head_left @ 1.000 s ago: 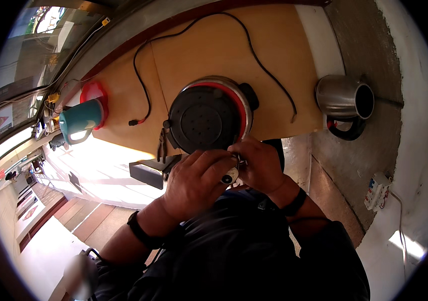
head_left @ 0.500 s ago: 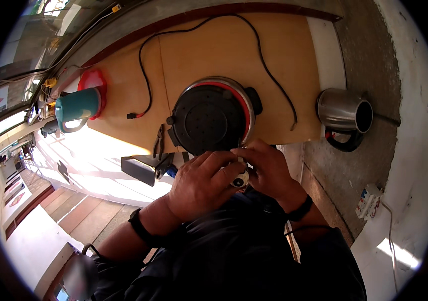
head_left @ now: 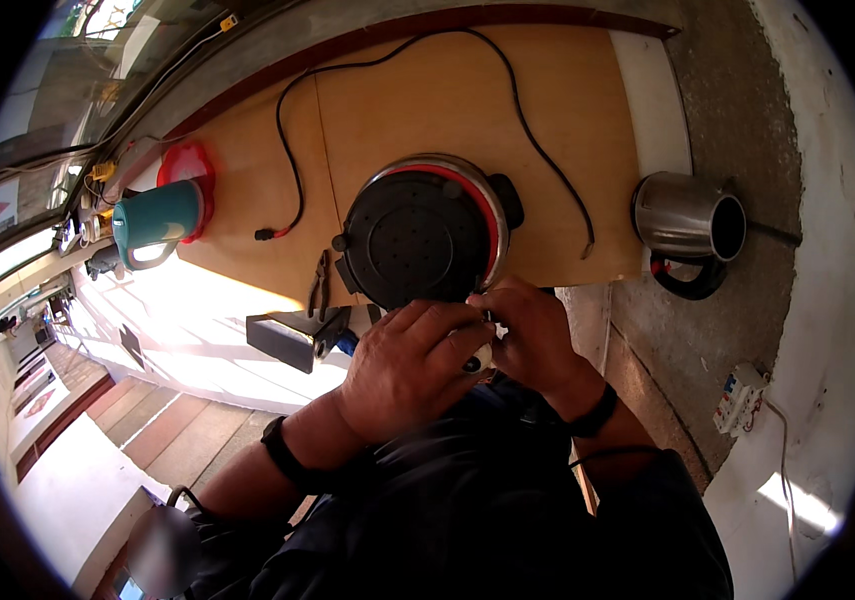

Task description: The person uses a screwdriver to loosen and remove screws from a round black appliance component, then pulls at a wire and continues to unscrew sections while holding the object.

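My left hand (head_left: 402, 370) is closed around a small whitish piece (head_left: 483, 356) with a dark round end, mostly hidden by the fingers. My right hand (head_left: 535, 335) meets it from the right, thumb and fingertips pinched at the piece's upper side; what they grip there is too small to make out. Just beyond both hands lies a round cooking appliance (head_left: 417, 240), its black base with small holes facing up and a red and silver band around it. A pair of pliers (head_left: 319, 284) rests left of the appliance, at the table's near edge.
A black power cord (head_left: 397, 60) loops across the wooden table (head_left: 417, 110). At the left, a teal kettle (head_left: 159, 212) stands by a red dish (head_left: 187, 160); a steel kettle (head_left: 682, 222) is at the right. A dark box-like thing (head_left: 282, 338) sits below the table edge.
The whitish piece has turned between my hands, so less of its round end shows. My right hand has shifted slightly, fingers bent closer over it. The left hand keeps its hold.
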Action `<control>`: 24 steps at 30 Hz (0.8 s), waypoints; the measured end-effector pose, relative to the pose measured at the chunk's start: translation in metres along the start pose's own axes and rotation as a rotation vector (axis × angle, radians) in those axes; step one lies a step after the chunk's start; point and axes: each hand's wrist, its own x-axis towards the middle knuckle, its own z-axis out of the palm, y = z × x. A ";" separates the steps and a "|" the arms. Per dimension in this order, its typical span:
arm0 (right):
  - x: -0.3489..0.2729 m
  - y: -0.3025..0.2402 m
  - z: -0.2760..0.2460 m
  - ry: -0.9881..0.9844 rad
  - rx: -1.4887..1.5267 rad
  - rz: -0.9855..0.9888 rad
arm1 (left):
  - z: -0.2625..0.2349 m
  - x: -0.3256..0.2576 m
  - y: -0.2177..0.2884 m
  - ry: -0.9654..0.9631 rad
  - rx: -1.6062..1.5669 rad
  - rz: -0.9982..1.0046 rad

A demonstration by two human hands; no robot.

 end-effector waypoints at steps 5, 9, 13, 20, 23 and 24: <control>0.004 -0.011 -0.006 -0.068 0.008 0.050 | -0.001 -0.001 -0.001 -0.040 0.042 -0.001; 0.000 -0.005 -0.004 -0.037 -0.001 0.005 | 0.001 -0.002 -0.002 -0.038 0.033 0.000; 0.001 -0.007 -0.002 -0.061 0.094 0.129 | 0.001 0.001 0.001 -0.024 0.024 -0.017; 0.001 -0.002 0.000 -0.027 0.020 0.017 | 0.003 0.000 0.001 -0.007 0.025 -0.008; 0.003 -0.004 0.003 -0.016 0.029 0.076 | 0.004 0.000 -0.001 0.000 0.040 -0.008; 0.004 -0.005 0.003 -0.023 0.037 0.099 | 0.005 -0.001 -0.002 0.003 0.048 -0.011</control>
